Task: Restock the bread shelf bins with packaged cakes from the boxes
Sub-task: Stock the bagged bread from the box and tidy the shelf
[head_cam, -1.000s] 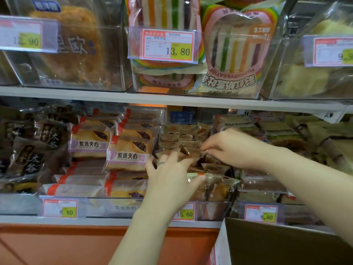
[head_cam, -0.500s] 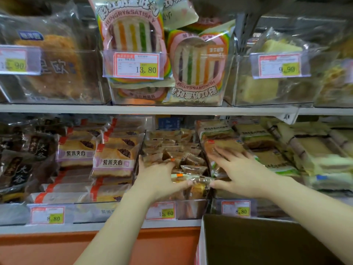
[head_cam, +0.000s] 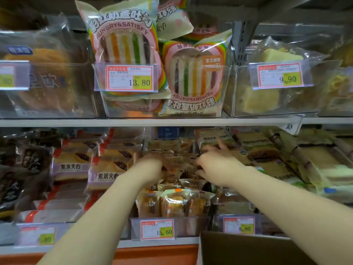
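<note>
Left hand (head_cam: 150,165) and right hand (head_cam: 217,163) reached deeper into middle bin (head_cam: 187,226) than 0.5 s ago. Cardboard box (head_cam: 248,249) nearest, lower right. Bin on lower shelf (head_cam: 126,244), tagged 15.60; packaged cakes (head_cam: 175,203) upright at its front. Further back, both hands among packets; fingers (head_cam: 210,150) blurred, grasp cannot be told.

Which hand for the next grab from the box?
Right, likely. The box lies below the right arm, so the right hand only draws back; the left hand would cross over.
</note>
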`<state>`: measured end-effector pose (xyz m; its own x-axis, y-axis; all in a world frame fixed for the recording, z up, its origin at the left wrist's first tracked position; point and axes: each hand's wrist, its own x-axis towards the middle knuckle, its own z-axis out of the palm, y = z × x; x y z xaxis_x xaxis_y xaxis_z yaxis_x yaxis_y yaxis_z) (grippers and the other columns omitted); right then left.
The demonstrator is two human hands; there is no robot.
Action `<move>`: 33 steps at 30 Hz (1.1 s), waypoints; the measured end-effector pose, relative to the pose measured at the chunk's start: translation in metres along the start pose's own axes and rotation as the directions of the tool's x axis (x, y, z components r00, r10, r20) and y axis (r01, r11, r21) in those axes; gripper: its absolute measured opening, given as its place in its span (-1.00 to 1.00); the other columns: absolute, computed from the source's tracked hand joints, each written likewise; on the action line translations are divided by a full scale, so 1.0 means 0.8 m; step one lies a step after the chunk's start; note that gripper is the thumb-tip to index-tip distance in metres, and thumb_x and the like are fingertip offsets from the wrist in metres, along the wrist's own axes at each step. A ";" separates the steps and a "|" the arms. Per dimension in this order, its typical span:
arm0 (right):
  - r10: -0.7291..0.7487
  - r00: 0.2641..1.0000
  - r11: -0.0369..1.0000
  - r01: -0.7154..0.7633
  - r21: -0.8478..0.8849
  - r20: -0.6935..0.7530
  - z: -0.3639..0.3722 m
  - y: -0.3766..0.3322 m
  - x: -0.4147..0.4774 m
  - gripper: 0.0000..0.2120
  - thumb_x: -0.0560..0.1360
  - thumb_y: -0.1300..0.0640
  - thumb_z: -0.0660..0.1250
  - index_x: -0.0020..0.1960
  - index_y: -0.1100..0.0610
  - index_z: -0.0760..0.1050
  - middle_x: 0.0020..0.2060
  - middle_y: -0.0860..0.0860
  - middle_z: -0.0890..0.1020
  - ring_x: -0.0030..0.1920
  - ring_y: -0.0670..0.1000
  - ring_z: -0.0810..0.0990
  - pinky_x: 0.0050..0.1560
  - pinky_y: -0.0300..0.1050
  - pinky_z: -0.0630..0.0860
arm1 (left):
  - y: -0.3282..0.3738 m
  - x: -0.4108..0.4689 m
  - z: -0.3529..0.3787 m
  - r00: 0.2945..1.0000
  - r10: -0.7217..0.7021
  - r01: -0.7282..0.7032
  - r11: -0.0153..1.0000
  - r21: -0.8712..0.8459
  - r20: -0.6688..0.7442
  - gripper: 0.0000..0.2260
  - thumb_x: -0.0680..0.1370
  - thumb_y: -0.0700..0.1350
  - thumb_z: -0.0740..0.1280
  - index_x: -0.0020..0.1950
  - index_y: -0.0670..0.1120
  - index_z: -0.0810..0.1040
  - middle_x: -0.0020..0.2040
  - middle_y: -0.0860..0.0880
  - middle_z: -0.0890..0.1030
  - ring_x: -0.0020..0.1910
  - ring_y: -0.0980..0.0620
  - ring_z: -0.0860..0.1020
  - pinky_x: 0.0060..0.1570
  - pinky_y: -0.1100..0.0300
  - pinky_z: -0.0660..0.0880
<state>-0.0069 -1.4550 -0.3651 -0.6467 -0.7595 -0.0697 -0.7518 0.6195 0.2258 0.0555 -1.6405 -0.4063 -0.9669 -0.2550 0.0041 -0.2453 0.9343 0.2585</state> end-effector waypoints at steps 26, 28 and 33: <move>-0.136 0.988 0.989 0.132 -0.063 -0.076 0.016 -0.006 0.049 -0.72 0.55 0.28 0.22 0.15 0.02 0.56 0.01 0.05 0.46 0.11 0.15 0.36 0.02 -0.11 0.22 | 0.006 0.003 0.001 0.997 -0.002 -0.015 0.977 0.215 0.076 -0.55 0.55 0.29 0.13 0.26 0.04 0.50 0.28 0.02 0.52 0.36 -0.02 0.37 0.45 -0.13 -0.10; -0.134 0.990 0.989 0.130 -0.065 -0.054 0.011 -0.006 0.048 -0.73 0.55 0.26 0.22 0.16 0.01 0.56 0.04 0.06 0.47 0.15 0.15 0.35 0.11 -0.08 0.24 | 0.009 0.003 0.001 0.997 -0.022 0.004 0.976 0.219 0.078 -0.56 0.55 0.28 0.13 0.25 0.04 0.51 0.27 0.01 0.52 0.36 -0.03 0.37 0.47 -0.15 -0.11; -0.028 0.998 0.988 0.036 0.149 -0.055 -0.016 0.021 0.018 -0.62 0.50 -0.13 0.32 0.31 -0.16 0.46 0.16 -0.01 0.45 0.21 0.04 0.36 0.24 -0.05 0.32 | 0.011 0.002 -0.016 0.993 -0.026 0.016 0.996 0.089 0.114 -0.66 0.56 0.13 0.25 0.27 0.03 0.52 0.26 0.01 0.52 0.24 -0.01 0.46 0.40 -0.06 0.25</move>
<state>-0.0269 -1.4580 -0.3500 -0.6176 -0.7862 -0.0223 -0.7852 0.6146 0.0757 0.0524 -1.6361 -0.3918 -0.9618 -0.2496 -0.1124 -0.2662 0.9484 0.1719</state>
